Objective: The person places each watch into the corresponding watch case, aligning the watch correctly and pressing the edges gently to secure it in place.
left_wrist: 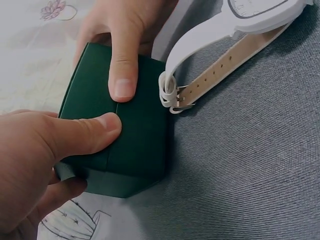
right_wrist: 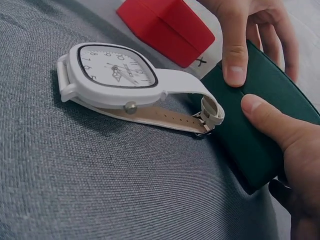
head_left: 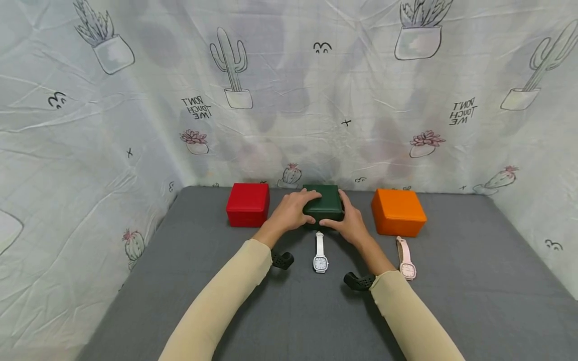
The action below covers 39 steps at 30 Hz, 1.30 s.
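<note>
At the back middle of the table sits a closed dark green box (head_left: pixel 323 199). My left hand (head_left: pixel 292 210) grips its left side, with the thumb on the front face near the lid seam and the fingers over the top. From the right, my right hand (head_left: pixel 351 220) holds the same box, its thumb also on the front by the seam (right_wrist: pixel 267 117). Both thumbs show close together in the wrist views. Just in front of the box lies a white wristwatch (head_left: pixel 320 258), dial up, its buckled strap (left_wrist: pixel 200 82) toward the box.
A red box (head_left: pixel 248 204) stands to the left and an orange box (head_left: pixel 398 212) to the right, both closed. In front of the orange one lies a pink wristwatch (head_left: pixel 407 264), near my right forearm. A cactus-print curtain (head_left: pixel 289 100) hangs behind the grey tabletop (head_left: pixel 298 321).
</note>
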Each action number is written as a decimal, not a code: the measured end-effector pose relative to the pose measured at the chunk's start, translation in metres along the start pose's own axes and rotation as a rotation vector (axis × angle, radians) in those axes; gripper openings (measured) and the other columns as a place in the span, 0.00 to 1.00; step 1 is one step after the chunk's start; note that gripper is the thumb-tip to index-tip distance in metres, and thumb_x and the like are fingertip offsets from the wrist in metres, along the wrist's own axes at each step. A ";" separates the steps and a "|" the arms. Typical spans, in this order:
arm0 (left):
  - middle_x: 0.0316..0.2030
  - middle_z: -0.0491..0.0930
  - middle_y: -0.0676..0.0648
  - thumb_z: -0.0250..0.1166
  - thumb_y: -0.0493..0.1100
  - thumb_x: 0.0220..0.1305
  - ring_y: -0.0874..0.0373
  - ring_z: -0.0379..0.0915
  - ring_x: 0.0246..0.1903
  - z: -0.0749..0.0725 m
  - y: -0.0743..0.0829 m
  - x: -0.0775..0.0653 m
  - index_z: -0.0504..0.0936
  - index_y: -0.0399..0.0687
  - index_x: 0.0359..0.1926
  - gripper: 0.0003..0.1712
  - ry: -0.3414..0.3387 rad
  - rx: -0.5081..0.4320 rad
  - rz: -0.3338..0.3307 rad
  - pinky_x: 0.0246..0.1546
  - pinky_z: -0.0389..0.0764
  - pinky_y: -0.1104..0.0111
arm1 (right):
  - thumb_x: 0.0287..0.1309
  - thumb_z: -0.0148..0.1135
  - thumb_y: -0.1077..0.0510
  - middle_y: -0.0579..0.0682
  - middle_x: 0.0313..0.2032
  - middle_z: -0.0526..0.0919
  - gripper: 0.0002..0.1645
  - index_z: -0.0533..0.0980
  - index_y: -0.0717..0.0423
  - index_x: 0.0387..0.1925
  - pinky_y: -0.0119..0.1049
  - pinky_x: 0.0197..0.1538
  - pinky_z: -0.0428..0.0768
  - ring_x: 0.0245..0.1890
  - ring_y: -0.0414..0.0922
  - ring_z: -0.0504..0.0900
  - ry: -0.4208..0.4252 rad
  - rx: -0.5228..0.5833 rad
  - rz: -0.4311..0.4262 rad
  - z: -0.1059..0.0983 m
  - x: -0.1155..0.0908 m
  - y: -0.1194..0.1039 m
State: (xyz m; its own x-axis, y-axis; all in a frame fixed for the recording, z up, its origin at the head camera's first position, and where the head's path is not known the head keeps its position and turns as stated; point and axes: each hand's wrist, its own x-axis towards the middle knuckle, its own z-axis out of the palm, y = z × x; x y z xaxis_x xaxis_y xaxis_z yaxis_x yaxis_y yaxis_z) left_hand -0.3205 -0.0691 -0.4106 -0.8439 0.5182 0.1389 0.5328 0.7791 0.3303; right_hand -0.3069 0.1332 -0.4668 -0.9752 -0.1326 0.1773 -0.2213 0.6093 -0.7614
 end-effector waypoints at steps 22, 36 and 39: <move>0.70 0.65 0.49 0.69 0.49 0.59 0.44 0.60 0.70 -0.013 0.008 0.005 0.63 0.60 0.71 0.41 -0.106 0.094 0.028 0.67 0.65 0.48 | 0.63 0.61 0.59 0.60 0.70 0.64 0.46 0.49 0.43 0.76 0.55 0.66 0.69 0.66 0.59 0.69 -0.066 0.295 0.063 -0.005 -0.007 0.003; 0.69 0.67 0.45 0.66 0.43 0.63 0.46 0.63 0.68 0.012 0.012 -0.015 0.65 0.57 0.70 0.35 0.122 0.405 0.288 0.40 0.85 0.61 | 0.62 0.53 0.60 0.55 0.72 0.62 0.46 0.46 0.32 0.75 0.57 0.71 0.60 0.71 0.57 0.61 -0.035 0.156 0.144 -0.002 -0.012 -0.001; 0.68 0.67 0.46 0.67 0.40 0.62 0.47 0.64 0.68 0.015 0.010 -0.018 0.66 0.57 0.69 0.35 0.173 0.412 0.320 0.35 0.85 0.64 | 0.63 0.51 0.60 0.54 0.73 0.60 0.46 0.45 0.31 0.75 0.57 0.71 0.59 0.72 0.57 0.59 -0.026 0.138 0.148 -0.001 -0.014 -0.003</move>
State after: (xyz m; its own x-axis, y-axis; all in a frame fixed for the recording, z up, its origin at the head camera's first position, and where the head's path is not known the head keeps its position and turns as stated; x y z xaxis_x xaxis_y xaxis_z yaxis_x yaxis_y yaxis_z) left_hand -0.2992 -0.0653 -0.4234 -0.6153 0.7134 0.3354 0.7158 0.6838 -0.1414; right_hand -0.2928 0.1336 -0.4663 -0.9965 -0.0713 0.0425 -0.0731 0.5112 -0.8563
